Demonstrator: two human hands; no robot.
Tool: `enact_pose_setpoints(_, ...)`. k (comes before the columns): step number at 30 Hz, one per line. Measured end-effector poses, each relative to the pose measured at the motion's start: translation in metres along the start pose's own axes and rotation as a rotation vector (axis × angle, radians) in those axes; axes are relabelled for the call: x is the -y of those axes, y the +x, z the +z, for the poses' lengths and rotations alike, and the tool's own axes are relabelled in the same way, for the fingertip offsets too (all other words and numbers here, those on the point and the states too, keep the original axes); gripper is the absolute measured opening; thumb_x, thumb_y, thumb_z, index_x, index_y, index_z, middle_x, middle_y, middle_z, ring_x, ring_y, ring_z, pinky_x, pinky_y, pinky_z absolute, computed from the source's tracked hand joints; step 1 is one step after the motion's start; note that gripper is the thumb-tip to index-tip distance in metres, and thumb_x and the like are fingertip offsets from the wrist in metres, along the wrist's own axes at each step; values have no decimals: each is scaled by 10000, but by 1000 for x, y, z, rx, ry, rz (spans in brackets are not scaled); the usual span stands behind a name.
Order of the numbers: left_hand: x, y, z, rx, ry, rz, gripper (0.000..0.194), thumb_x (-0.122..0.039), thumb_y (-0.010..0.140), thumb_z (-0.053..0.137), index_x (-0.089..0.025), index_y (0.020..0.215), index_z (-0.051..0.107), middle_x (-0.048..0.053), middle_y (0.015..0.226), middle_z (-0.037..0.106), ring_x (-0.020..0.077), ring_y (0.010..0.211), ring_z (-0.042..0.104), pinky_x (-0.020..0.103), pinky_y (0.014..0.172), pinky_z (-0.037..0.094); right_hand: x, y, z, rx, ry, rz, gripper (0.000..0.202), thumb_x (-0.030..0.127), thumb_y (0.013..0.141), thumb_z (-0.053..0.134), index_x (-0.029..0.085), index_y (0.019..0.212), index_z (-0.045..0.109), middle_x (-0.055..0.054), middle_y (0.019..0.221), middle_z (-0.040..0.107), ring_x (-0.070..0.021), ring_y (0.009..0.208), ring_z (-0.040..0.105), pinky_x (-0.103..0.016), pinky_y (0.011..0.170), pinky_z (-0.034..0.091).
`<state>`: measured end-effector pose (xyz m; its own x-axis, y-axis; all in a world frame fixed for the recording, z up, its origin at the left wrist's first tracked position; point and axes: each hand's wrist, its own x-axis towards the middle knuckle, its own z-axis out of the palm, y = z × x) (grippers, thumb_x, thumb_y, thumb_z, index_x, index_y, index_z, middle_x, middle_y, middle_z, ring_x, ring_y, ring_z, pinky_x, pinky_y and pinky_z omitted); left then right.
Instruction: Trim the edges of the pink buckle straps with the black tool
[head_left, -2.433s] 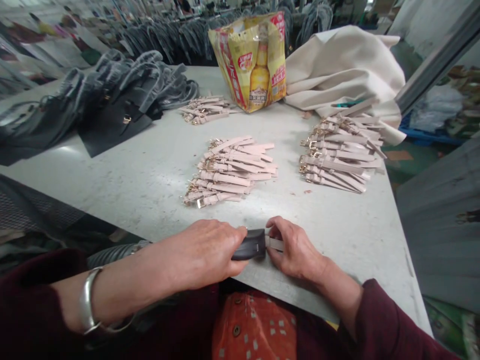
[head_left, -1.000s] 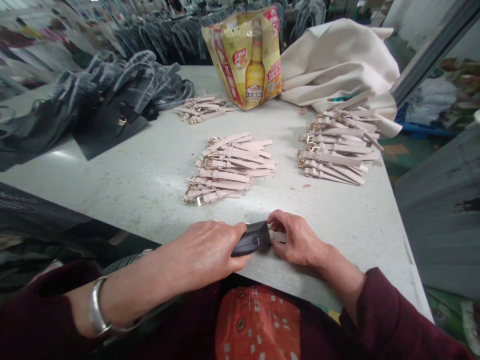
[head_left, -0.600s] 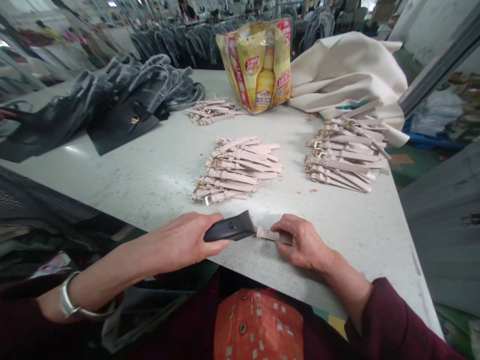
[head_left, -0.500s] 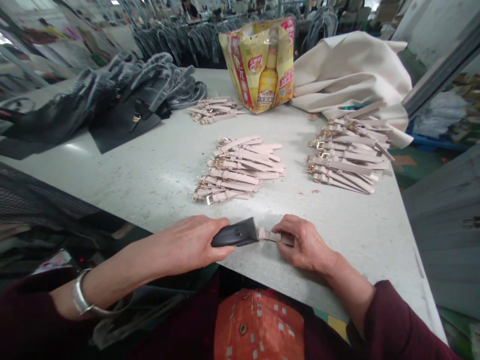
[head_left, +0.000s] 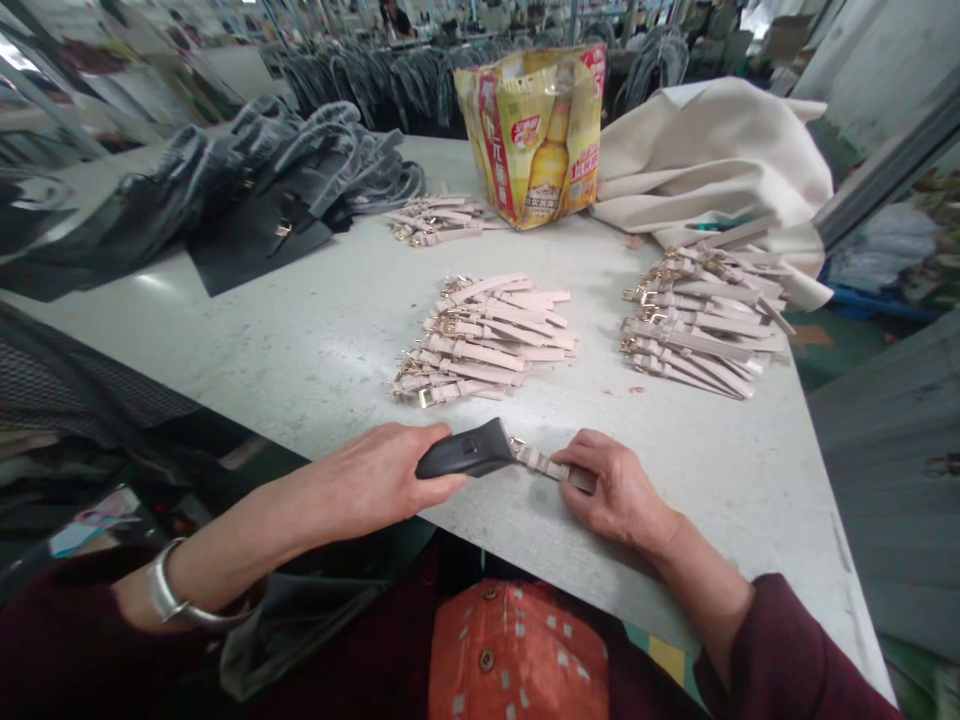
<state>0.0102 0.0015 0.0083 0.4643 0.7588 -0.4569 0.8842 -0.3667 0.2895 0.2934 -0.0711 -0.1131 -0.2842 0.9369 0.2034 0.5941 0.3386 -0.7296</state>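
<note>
My left hand (head_left: 390, 470) is wrapped round a black handheld tool (head_left: 472, 449), which has a small button on its side and a flared front end pointing right. What sort of tool it is I cannot tell. From the other side my right hand (head_left: 611, 485) pinches a beige buckle strap (head_left: 541, 463) by its plain end. The strap's gold buckle faces left, close to the tool's front edge; whether they touch is unclear. Beyond both hands, several similar straps lie in a fanned pile (head_left: 495, 340).
A second strap pile (head_left: 697, 320) lies at the right, and a smaller one (head_left: 439, 217) farther back. A yellow printed bag (head_left: 536, 140) stands behind them, beside cream sheet material (head_left: 720, 150). Black bag pieces with wrapped handles (head_left: 262, 190) cover the table's (head_left: 300, 340) back left.
The strap's buckle end has come out from the tool's front and now shows fully. My right hand has shifted slightly right, and the camera view has moved a little.
</note>
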Motion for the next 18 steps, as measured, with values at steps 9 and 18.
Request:
enact_pose_setpoints(9,-13,18,4,-23,34,25,274,-508,911,568,-244,922,642,45,816,752,240,729,693,322,670,428,-1,0,0,-15,8,-4,305,50,746,635,164,998,765,-66,883,667,-229,823,648,-336,758,498)
enact_pose_setpoints(18,-3,17,-1,-17,-64,53,286,-510,905,577,-236,907,660,22,835,756,213,753,693,298,669,430,2,1,-1,14,1,7,353,48,726,619,176,1011,783,-59,885,669,-220,814,638,-332,751,495)
